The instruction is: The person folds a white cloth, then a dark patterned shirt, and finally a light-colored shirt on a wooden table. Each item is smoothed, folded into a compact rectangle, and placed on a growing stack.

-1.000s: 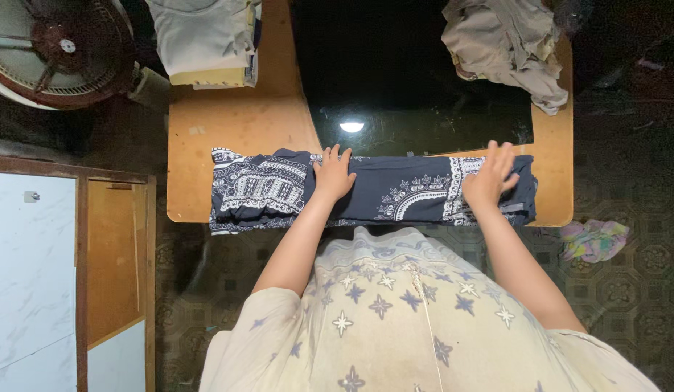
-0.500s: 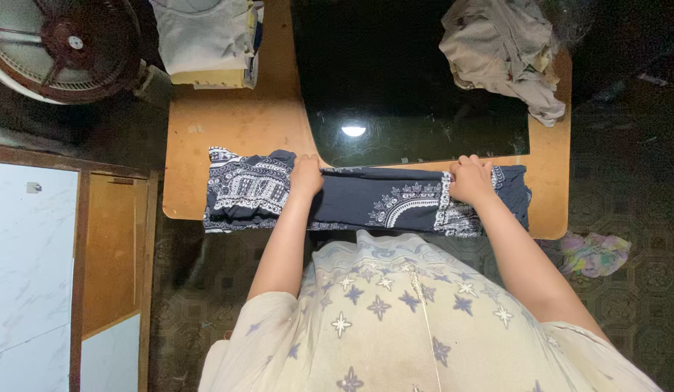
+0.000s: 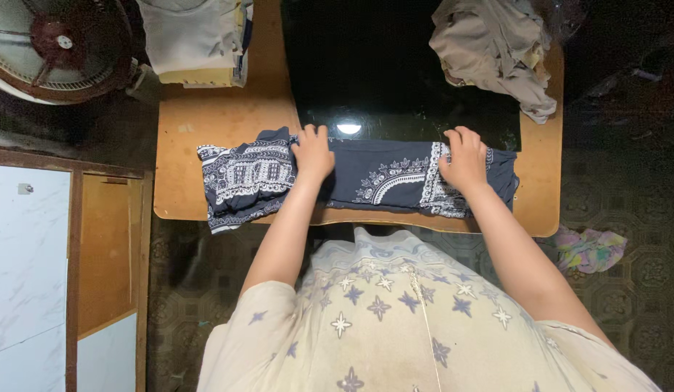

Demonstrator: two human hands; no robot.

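Both bare arms are reaching away from the body, well apart. The left hand (image 3: 311, 154) and right hand (image 3: 464, 158) are lying palm-down, fingers curled forward.
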